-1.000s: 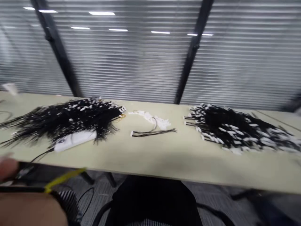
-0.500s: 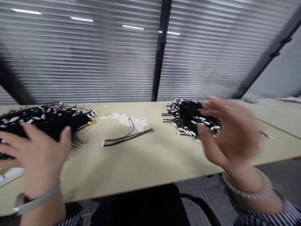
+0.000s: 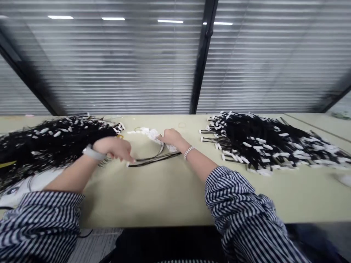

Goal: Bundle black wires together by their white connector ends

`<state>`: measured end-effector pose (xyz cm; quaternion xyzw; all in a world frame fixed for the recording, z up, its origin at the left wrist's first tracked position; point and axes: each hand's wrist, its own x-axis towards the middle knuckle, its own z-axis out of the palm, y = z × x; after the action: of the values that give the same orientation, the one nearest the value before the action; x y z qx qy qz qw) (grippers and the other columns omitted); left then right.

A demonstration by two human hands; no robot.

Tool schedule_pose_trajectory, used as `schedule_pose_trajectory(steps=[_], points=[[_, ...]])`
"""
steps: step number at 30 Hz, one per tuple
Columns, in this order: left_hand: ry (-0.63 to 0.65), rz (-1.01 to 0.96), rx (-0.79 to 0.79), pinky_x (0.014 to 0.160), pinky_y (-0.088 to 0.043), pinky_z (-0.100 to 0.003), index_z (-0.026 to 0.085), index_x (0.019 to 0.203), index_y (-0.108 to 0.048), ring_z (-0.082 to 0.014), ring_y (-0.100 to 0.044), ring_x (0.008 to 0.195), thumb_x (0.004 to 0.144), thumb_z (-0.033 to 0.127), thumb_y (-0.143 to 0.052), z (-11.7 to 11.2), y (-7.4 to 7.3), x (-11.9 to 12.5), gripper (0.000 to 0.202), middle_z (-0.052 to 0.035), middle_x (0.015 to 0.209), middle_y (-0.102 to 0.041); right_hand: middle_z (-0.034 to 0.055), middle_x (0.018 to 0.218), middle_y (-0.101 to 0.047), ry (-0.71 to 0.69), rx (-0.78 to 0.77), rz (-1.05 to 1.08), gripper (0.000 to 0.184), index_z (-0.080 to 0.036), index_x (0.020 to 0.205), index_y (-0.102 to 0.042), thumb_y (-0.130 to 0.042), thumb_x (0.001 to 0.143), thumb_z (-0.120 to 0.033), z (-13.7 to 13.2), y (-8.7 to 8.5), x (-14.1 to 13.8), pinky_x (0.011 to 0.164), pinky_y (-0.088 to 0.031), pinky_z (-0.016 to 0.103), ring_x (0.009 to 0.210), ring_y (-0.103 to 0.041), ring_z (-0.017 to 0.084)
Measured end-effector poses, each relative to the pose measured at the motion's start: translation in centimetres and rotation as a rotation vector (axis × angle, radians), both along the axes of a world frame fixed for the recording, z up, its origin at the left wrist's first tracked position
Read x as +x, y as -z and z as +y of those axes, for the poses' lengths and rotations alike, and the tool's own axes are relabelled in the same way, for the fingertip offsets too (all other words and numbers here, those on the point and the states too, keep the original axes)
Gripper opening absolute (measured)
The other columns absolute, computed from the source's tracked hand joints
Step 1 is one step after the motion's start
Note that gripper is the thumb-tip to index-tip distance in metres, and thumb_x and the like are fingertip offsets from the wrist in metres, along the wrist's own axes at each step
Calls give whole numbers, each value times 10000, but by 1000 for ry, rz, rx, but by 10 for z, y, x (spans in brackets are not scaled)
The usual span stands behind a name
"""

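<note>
1. At the far left a white device lay on the table, partly under a striped sleeve and the edge of the wires above it.
2. The left pile, black wires with white ends, spread over the table's left part and reached almost to the middle.
3. The left hand, a band on its wrist, lay just right of that pile. Its fingers pointed right and down, touching the near end of the loose wires; blur hid whether they gripped that end or only pressed on it.
4. The loose wires, a thin black bundle, lay on the table at the centre, between the two hands, curving from the left fingertips up toward the right hand.
5. The connectors, a small white heap, lay just behind the loose wires, near the far edge.
6. The right hand, a bracelet at its wrist, rested on the connectors. Its fingers were curled down over the white pieces; whether they pinched one could not be told.
7. The right pile, more black wires with white ends, covered the table to the right, well apart from the right hand.
8. Behind the table hung grey blinds, split by a dark post.
</note>
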<state>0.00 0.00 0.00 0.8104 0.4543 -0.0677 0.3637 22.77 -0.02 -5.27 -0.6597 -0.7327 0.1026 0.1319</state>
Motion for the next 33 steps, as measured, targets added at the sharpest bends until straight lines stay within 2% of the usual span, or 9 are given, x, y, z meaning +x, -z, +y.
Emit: schedule_pose_trajectory(steps=[2,4,10,13,17,19,24,28,33], points=[[56,78,-27,353,-282,-197,134,520,-611,-109,-433,346,520,405,-705,-6,16,-2,286,-26,419,-540,78,1067,-544,11,-20,9,312,-126,1090,-522,-484,863,-337,6,4,-2,796,-470,361,929,-548,159],[96,101,-44,357,-288,-200,150,534,-583,-119,-450,364,591,399,-644,-9,24,-3,263,-18,426,-537,78,1072,-543,18,-10,40,300,-130,1088,-524,-484,864,-325,9,5,-2,797,-470,357,929,-547,157],[141,-66,-80,469,-416,-217,185,655,-488,-154,-586,556,727,415,-531,-16,16,10,245,-12,615,-598,64,1012,-561,9,193,283,288,-126,1058,-532,-462,876,-337,8,-1,5,758,-480,330,867,-559,136],[80,-235,-185,533,-477,-246,189,741,-482,-168,-628,605,745,434,-535,-26,16,26,251,5,641,-587,54,961,-565,0,351,429,283,-114,1019,-535,-451,880,-345,-8,-9,16,742,-475,323,839,-557,130],[11,-415,-276,567,-497,-246,175,802,-500,-136,-625,594,766,417,-546,-43,26,49,249,13,670,-590,65,1005,-518,12,592,568,217,-140,790,-522,-475,851,-342,-45,-19,40,923,-370,388,1049,-462,175],[-28,-516,-352,609,-505,-243,170,804,-499,-124,-630,625,765,401,-569,-52,31,59,244,19,674,-587,64,1028,-502,9,662,641,215,-167,748,-475,-462,848,-357,-65,-21,52,954,-347,370,1078,-445,165],[-131,-660,-580,676,-512,-258,161,804,-509,-123,-641,689,760,371,-603,-76,48,73,234,13,699,-599,34,1006,-534,6,660,869,246,-199,853,-384,-280,911,-415,-97,-10,72,660,-470,240,716,-564,63],[-255,-768,-710,719,-510,-264,163,818,-532,-83,-620,673,758,316,-622,-92,69,77,187,2,857,-613,-18,794,-557,32,654,979,232,-211,835,-374,-394,875,-438,-106,6,78,490,-388,176,509,-447,30],[-332,-920,-742,731,-484,-240,155,807,-561,-63,-578,676,782,272,-610,-94,86,78,130,-5,897,-604,-64,618,-495,38,633,1077,240,-251,1038,-392,-484,844,-359,-104,17,79,470,-374,191,478,-427,52]])
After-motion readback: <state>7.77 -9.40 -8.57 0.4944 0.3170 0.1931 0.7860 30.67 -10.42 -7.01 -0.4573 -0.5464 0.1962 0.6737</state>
